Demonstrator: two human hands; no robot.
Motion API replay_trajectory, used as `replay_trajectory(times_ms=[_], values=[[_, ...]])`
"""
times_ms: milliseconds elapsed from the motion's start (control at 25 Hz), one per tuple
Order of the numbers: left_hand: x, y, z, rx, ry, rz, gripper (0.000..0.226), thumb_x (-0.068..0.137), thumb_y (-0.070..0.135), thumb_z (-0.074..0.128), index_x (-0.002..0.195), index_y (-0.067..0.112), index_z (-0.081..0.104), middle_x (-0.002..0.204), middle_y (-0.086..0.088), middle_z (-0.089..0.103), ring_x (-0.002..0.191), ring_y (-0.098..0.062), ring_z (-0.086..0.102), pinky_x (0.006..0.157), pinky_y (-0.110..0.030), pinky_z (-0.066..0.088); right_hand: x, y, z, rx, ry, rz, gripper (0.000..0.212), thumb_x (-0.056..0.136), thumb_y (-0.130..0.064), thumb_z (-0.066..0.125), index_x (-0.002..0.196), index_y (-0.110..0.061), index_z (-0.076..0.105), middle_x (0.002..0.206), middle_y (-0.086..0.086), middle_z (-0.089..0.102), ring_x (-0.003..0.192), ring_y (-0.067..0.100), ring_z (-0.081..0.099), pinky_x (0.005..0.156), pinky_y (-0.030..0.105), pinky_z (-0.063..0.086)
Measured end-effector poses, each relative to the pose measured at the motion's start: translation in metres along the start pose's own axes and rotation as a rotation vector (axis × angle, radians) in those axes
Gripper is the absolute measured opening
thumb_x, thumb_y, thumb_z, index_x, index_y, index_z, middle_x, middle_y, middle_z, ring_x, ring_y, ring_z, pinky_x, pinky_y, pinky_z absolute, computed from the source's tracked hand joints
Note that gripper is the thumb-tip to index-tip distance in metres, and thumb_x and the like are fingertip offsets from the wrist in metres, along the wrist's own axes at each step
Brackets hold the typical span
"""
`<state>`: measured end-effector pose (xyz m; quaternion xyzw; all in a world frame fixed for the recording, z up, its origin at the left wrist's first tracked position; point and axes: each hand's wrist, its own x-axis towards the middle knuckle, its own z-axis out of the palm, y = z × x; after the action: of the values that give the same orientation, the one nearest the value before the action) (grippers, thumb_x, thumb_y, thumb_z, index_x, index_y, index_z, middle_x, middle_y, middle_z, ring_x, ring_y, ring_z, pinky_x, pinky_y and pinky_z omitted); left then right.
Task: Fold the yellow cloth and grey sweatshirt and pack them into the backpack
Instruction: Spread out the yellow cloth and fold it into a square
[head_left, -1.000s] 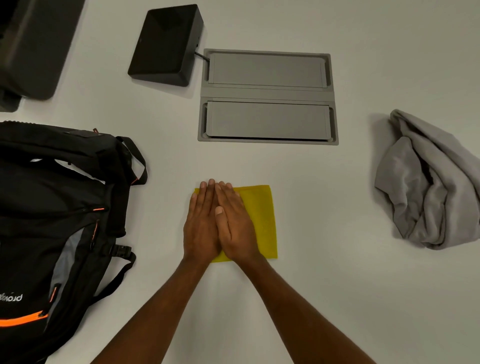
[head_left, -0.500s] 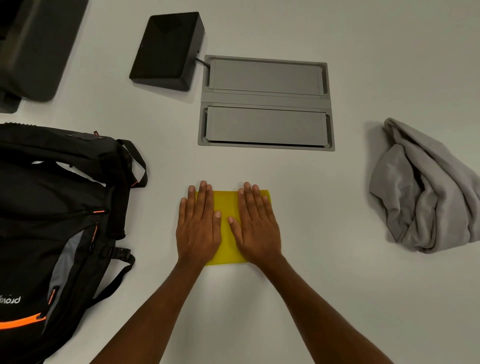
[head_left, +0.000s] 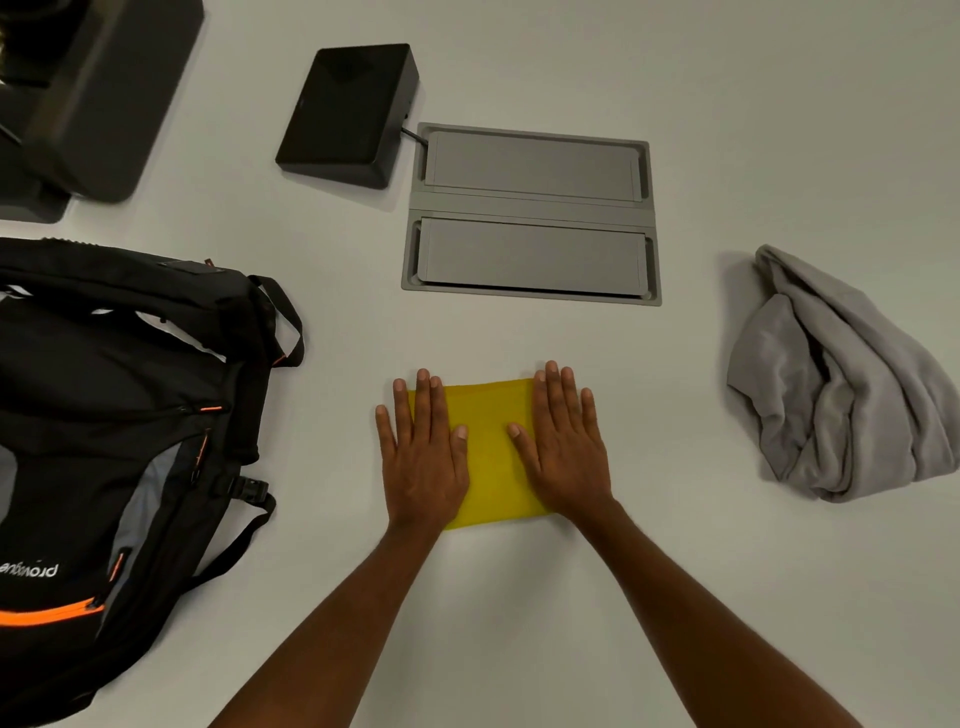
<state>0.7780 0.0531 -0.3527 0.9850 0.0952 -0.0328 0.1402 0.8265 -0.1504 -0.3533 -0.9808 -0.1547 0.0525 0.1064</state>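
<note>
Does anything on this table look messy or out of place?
The grey fabric sweatshirt lies crumpled in a heap at the right of the white table, not yet folded. The yellow cloth lies flat under the left hand and right hand.

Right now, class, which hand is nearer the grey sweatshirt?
Right. The right hand presses the right side of the yellow cloth, with bare table between it and the grey sweatshirt; the left hand presses the left side, farther away.
</note>
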Motion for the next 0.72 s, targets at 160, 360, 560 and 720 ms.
replay_trajectory(times_ms=[160,360,560,720], values=[[-0.006,0.023,0.005,-0.081,-0.059,0.058,0.075,0.113,0.049,0.026,0.171,0.009,0.003,0.181,-0.010,-0.003,0.167,-0.034,-0.007,0.134,-0.058,0.007,-0.007,0.028,-0.010,-0.012,-0.016,0.032,0.078,0.111,-0.054,0.029,0.169,-0.008,0.005,0.179,0.008,0.001,0.165,0.026,-0.003,0.132,0.054,0.013],[-0.025,-0.016,-0.002,-0.167,-0.218,0.331,0.092,0.107,0.067,0.033,0.171,0.014,-0.006,0.180,-0.003,-0.014,0.167,-0.023,-0.013,0.135,-0.053,0.005,-0.018,0.065,-0.028,0.028,-0.118,0.098,0.085,0.109,-0.064,0.027,0.170,-0.012,-0.001,0.179,0.007,0.001,0.165,0.024,0.000,0.133,0.050,0.015],[-0.032,-0.037,-0.016,-0.081,-0.278,0.460,0.114,0.094,0.087,0.045,0.172,0.020,-0.006,0.180,-0.002,-0.017,0.166,-0.025,-0.015,0.135,-0.054,0.002,-0.044,0.054,-0.053,0.103,-0.057,0.387,0.073,0.101,-0.054,0.061,0.154,-0.007,0.045,0.145,0.016,0.055,0.127,0.038,0.056,0.091,0.050,0.055],[-0.033,-0.034,-0.013,-0.068,-0.264,0.451,0.116,0.092,0.089,0.043,0.172,0.019,-0.004,0.180,-0.004,-0.016,0.166,-0.028,-0.014,0.134,-0.058,0.004,-0.051,0.047,-0.064,0.396,-0.138,0.668,0.044,0.094,-0.048,0.074,0.126,-0.021,0.061,0.119,0.001,0.062,0.106,0.026,0.065,0.079,0.038,0.049]])
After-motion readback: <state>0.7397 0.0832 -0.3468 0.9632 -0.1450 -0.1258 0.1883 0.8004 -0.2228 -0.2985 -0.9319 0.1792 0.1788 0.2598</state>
